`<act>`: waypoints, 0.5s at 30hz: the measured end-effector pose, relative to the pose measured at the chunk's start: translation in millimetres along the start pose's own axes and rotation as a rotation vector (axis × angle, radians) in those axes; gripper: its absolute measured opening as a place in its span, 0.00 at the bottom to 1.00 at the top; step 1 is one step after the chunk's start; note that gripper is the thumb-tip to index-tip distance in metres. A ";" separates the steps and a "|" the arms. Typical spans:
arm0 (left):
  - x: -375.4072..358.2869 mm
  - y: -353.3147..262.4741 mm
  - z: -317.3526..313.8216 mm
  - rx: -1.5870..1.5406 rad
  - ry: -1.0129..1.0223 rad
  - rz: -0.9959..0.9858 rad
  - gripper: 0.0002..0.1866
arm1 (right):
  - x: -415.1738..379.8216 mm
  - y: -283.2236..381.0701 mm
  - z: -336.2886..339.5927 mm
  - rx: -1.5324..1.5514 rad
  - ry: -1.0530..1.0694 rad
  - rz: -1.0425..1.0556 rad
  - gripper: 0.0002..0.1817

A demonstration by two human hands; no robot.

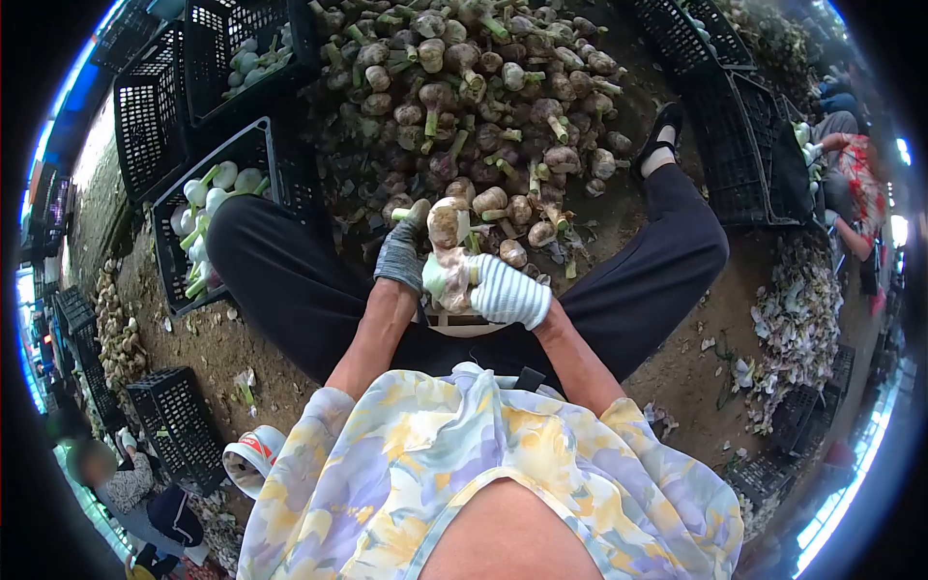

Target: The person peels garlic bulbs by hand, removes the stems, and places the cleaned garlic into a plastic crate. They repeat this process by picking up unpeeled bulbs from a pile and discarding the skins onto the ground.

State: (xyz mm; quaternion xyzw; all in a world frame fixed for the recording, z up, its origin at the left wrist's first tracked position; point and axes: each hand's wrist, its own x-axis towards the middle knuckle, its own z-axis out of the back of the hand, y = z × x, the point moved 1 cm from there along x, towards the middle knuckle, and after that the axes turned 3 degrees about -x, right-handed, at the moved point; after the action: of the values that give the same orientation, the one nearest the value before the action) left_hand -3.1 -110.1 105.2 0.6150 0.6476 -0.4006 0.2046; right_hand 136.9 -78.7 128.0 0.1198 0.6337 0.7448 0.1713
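My left hand (400, 253), in a grey glove, is closed at the left side of a garlic bulb (448, 224) that has brown, dirty skin. My right hand (509, 290), in a white striped glove, has its fingers wrapped round the stem side of a paler, partly peeled garlic bulb (448, 278) just below the first one. Both hands are close together between my bent knees. A large heap of unpeeled garlic with cut stems (483, 106) lies on the ground just beyond them.
A black crate (166, 253) of white garlic stands by my left knee, with more crates (150, 111) behind it. Black crates (725, 145) also stand at the right. Peeled skins (802, 324) lie at the right. One person (851, 174) sits far right, another (135, 488) lower left.
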 end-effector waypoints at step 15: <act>34.6 12.9 38.0 0.454 -0.344 -0.607 0.10 | 69.1 -151.3 11.0 -0.822 -0.431 -0.365 0.08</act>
State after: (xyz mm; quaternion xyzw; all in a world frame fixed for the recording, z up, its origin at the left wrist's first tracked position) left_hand -4.9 -118.5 52.8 0.3498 0.6509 -0.6725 0.0417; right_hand 93.8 -19.7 -21.8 0.0806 0.2487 0.8491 0.4589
